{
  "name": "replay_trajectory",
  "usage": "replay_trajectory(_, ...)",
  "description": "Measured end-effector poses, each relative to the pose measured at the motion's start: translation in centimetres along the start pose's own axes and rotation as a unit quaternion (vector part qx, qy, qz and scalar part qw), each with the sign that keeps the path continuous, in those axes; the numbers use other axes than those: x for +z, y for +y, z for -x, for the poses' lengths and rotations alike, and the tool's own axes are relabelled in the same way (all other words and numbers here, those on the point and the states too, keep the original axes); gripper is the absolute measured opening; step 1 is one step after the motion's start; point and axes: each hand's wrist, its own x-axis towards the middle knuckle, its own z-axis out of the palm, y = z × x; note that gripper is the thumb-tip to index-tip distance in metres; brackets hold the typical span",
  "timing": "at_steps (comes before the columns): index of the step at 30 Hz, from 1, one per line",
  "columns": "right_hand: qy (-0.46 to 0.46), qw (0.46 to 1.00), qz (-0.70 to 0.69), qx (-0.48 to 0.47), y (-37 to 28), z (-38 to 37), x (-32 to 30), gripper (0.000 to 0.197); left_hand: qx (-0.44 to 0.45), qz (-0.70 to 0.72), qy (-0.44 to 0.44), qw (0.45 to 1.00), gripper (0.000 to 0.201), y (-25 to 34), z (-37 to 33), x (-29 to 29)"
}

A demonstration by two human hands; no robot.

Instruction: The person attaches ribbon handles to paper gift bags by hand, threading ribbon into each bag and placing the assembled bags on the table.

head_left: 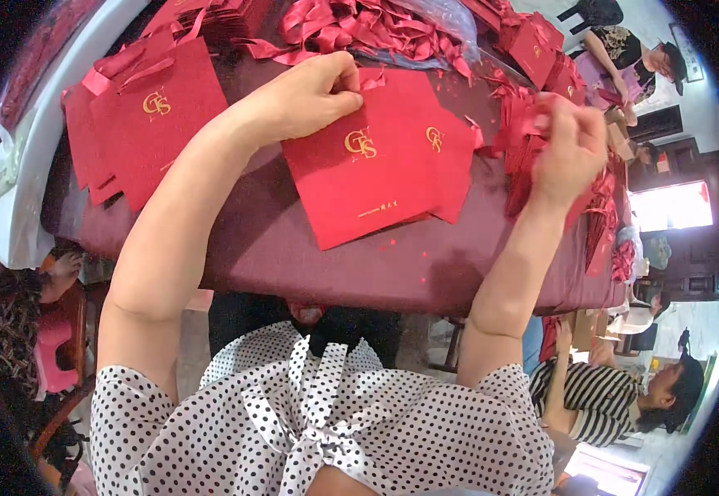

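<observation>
In front of me two flat red gift bags overlap on the table; the upper gift bag [367, 169] bears gold print. My left hand [330, 89] has its fingers curled in and closed at that bag's upper left corner. A bit of red ribbon [372, 80] shows at its top edge. Over to the right, my right hand [573, 149] is raised above a heap of red bags with ribbons [525, 140]. Its fingers are bent but blurred, so whether anything is between them is unclear.
Several red gift bags [157, 124] with ribbon handles lie at left. A mound of red ribbons [359, 29] sits in clear plastic at the back. The dark red tablecloth [359, 273] carries small red scraps. Other people [599, 397] work at the right; a white box edge [24, 198] stands left.
</observation>
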Motion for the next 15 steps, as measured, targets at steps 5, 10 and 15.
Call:
replay_trajectory(5,-0.089,0.989,0.077,0.094,0.2,1.0,2.0,0.011,-0.004,0.046,0.009,0.999,0.019,0.0,-0.3,0.5)
replay_trajectory(10,0.024,0.993,-0.089,0.077,-0.6,-0.8,-0.7,0.010,-0.026,0.082,-0.031,0.996,0.018,0.4,-0.6,0.3)
replay_trajectory(15,-0.061,0.990,-0.058,0.111,-1.8,0.5,0.8,0.017,-0.040,0.063,-0.003,0.997,0.017,0.1,-0.1,0.6)
